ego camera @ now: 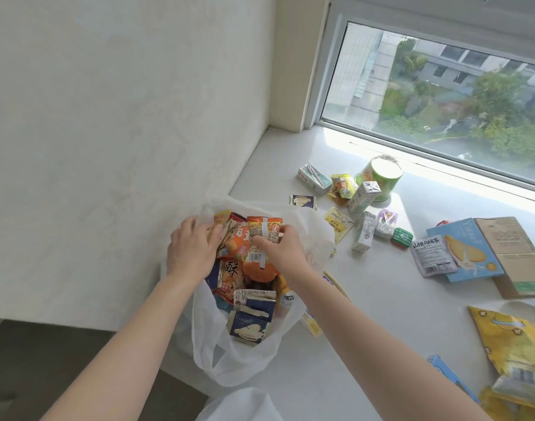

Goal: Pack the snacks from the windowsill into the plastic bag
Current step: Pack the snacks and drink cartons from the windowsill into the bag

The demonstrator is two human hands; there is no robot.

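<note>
at the bottom right of the frame lie a yellow popcorn bag (pixel 512 344) and the corner of a blue box (pixel 451 375), both not yet packed. left of them, at lower centre, the white plastic bag (pixel 217 354) stands open on the windowsill (pixel 381 314), already well filled. nearest inside it is a small box (pixel 249 328) marked "yuoge" with a sandwich biscuit pictured, and above that a dark packet (pixel 258 299) reading "lichee black tea" beside chinese characters.

further in, at the middle of the frame, both hands work at the bag's far side. the right hand (pixel 282 250) pinches an orange snack packet (pixel 263 238) between thumb and fingers, its barcode and fine print facing up, too small to read. the left hand (pixel 193 247) has its fingers curled onto the bag's far-left rim and the packets there; whether it grips plastic or only presses i cannot tell. this looks like the placing step: the orange packet is being settled among the others. next move, i judge, is to let it go and reach right for another item, keeping the mouth held open.

beyond, at centre right, wait a grey sachet (pixel 433 256) with chinese writing, a light blue "yuoge" box (pixel 466 250), a brown carton (pixel 515 253), small drink cartons (pixel 363 196) and a green tub (pixel 381 177) near the window (pixel 442 86) at upper right.
</note>
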